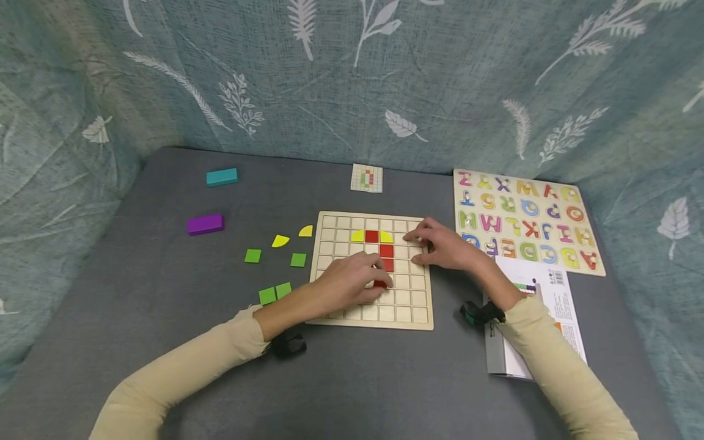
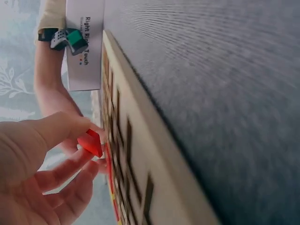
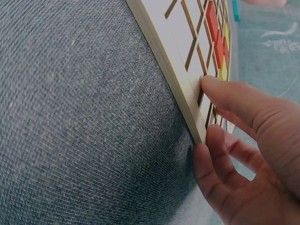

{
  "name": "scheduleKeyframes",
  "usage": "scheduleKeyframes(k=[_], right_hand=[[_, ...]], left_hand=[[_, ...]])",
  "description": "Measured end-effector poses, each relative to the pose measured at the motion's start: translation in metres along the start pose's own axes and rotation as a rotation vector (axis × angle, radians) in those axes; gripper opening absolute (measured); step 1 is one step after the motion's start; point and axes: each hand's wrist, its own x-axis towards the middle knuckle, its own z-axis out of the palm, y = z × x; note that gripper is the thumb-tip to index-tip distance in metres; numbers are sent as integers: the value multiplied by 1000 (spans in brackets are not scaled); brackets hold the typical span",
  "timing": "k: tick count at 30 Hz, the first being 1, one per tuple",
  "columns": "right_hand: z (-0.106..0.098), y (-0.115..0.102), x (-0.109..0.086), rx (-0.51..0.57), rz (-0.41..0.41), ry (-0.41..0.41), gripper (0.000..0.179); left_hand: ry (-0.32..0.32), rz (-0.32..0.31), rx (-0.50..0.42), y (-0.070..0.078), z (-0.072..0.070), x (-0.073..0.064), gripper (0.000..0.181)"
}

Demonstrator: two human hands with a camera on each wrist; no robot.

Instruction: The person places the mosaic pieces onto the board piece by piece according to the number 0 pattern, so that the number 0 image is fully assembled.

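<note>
In the left wrist view, my left hand [image 1: 352, 278] pinches a red square tile [image 2: 91, 142] between thumb and fingertips, close over the wooden grid board [image 1: 415, 315]. More red tiles [image 1: 387, 251] sit in its cells, with a yellow quarter-circle piece [image 1: 387, 236] on each side of the top one. At the board's right side is my right hand [image 1: 448, 244]. Its thumb [image 3: 220, 89] rests on the board's face in the right wrist view, while other fingers lie loosely bent against the edge.
Several green squares [image 1: 253, 256] and two yellow quarter-circles [image 1: 280, 241] lie left of the board. Farther left are a purple block [image 1: 206, 224] and a teal block [image 1: 222, 177]. A pattern card [image 1: 366, 178] lies behind the board. An alphabet puzzle [image 1: 459, 195] and a white box [image 1: 569, 311] are at right.
</note>
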Motion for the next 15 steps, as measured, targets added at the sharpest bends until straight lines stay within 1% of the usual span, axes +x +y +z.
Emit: scheduleKeyframes(k=[3, 8, 10, 15], right_hand=[[0, 0, 0, 4, -5, -1, 41], [0, 0, -1, 3, -7, 1, 40], [0, 1, 0, 0, -11, 2, 40], [0, 1, 0, 0, -14, 4, 41]], left_hand=[[9, 9, -28, 0, 4, 6, 15], [5, 34, -117, -3, 8, 9, 15], [-2, 31, -127, -3, 9, 10, 15], [-4, 24, -104, -2, 10, 14, 14]])
